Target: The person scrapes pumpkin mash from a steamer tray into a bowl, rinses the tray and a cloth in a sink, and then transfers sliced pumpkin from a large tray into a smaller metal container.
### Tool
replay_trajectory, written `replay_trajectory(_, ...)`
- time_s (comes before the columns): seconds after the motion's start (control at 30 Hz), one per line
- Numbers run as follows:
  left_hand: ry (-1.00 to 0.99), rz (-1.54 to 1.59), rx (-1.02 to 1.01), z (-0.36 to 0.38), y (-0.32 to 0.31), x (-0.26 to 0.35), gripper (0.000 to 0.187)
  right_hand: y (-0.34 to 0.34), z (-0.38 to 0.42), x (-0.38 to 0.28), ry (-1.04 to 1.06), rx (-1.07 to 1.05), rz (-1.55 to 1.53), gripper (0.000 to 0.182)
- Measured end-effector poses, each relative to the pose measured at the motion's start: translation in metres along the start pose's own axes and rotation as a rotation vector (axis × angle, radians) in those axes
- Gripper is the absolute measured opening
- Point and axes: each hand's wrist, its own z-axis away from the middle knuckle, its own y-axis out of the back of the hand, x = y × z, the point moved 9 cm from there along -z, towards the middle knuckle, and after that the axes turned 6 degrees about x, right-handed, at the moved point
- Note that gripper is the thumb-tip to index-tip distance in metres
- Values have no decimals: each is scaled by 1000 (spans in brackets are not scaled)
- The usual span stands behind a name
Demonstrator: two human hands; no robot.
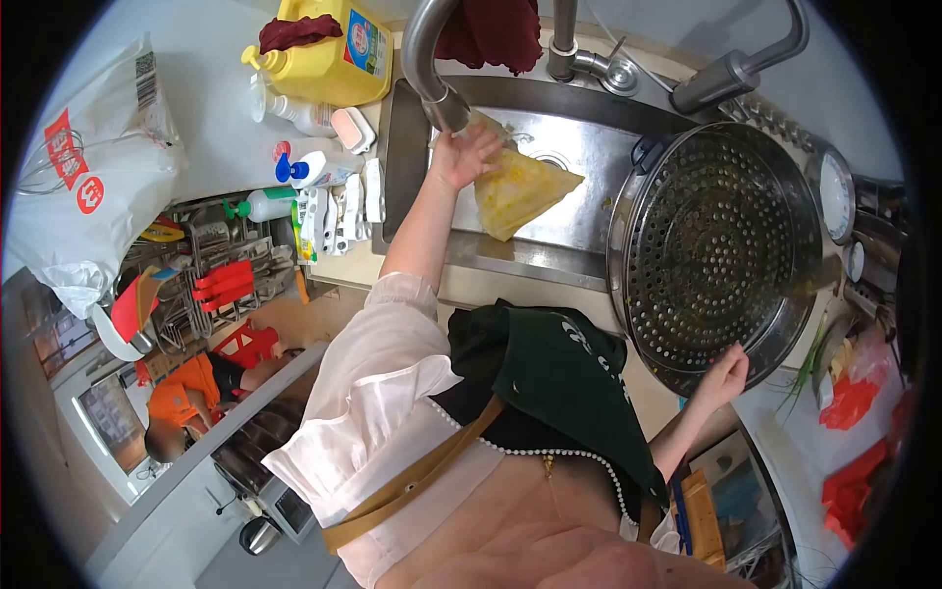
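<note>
My left hand (465,157) is beneath the tap spout (448,106), its fingers spread at the upper edge of a yellow-stained, cloth-like sheet (525,191). The sheet hangs in a rough triangle over the steel sink (603,162). With its fingers curled, my right hand (726,375) grips the near rim of a large round steamer tray (721,255). The tray is dark metal, full of holes and wet. It leans tilted across the sink's right end, and a small black handle (645,155) shows on its rim.
Left of the sink stand a yellow detergent jug (368,59), a soap box (354,130) and several bottles. A white plastic bag (93,167) lies farther left. Bowls (836,194) and red bags (854,393) are at the right. A person in orange (186,393) is in the background.
</note>
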Motion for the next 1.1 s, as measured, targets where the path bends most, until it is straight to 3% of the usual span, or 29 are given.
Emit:
replay_trajectory(0.1, 3, -8, 45, 9, 10, -4, 69, -26, 16, -25, 83, -103, -8, 26)
replay_trajectory(0.2, 0, -21, 57, 13, 22, -8, 68, -46, 32, -35, 25, -200, 18, 25)
replay_trajectory(0.33, -7, -125, 56, 3, 24, -7, 68, -72, 49, -43, -204, -347, -130, 20)
replay_trajectory(0.57, -10, -395, 346, -64, 17, 3, 56, -148, 89, -91, -181, -664, -38, 35)
replay_trajectory(0.67, -66, -581, 414, -85, 23, 18, 48, -190, 124, -95, -295, -916, -143, 43)
replay_trajectory(0.7, -106, -648, 387, -97, 37, 20, 44, -203, 127, -102, -67, -942, -46, 46)
replay_trajectory(0.8, -314, -737, 354, -92, 52, 26, 40, -246, 150, -96, 175, -1058, 35, 51)
replay_trajectory(0.87, -304, -788, 422, -63, 58, 26, 44, -280, 169, -79, 211, -1152, 46, 52)
replay_trajectory(0.93, -109, -862, 559, -17, 57, 26, 50, -297, 179, -102, 237, -1199, 240, 50)
replay_trajectory(1.1, -31, -678, 645, 14, 95, 9, 51, -340, 196, -122, 440, -1194, 369, 48)
